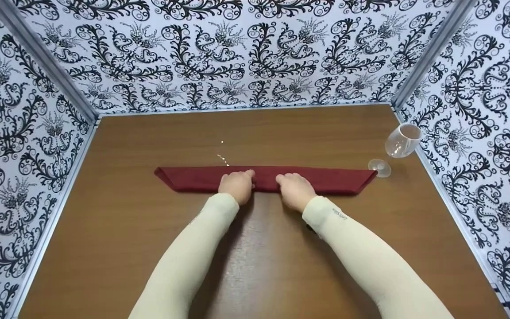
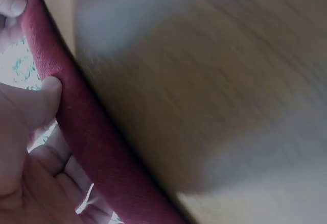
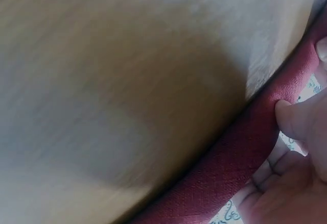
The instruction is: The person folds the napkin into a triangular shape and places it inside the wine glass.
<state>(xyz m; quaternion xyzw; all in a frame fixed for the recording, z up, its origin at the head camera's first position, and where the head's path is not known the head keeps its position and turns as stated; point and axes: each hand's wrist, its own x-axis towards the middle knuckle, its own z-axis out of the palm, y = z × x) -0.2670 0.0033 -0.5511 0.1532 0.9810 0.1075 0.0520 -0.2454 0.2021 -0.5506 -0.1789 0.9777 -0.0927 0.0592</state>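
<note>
A dark red cloth napkin [image 1: 197, 179], folded into a long flat strip with slanted ends, lies crosswise on the brown table. My left hand [image 1: 236, 185] grips it a little left of its middle. To the right, my right hand [image 1: 295, 191] grips the same strip, with a short stretch of cloth between the hands. In the left wrist view the thumb [image 2: 51, 96] presses the napkin's near side, and the fingers go behind it. The right wrist view shows the other thumb [image 3: 288, 118] on the cloth likewise, fingers partly hidden behind it.
A clear wine glass [image 1: 401, 142] stands at the right, its foot beside the napkin's right end. Small bright specks [image 1: 222, 158] dot the wood beyond the cloth. Patterned walls [image 1: 237, 53] bound the table [image 1: 117, 230] at the back and both sides.
</note>
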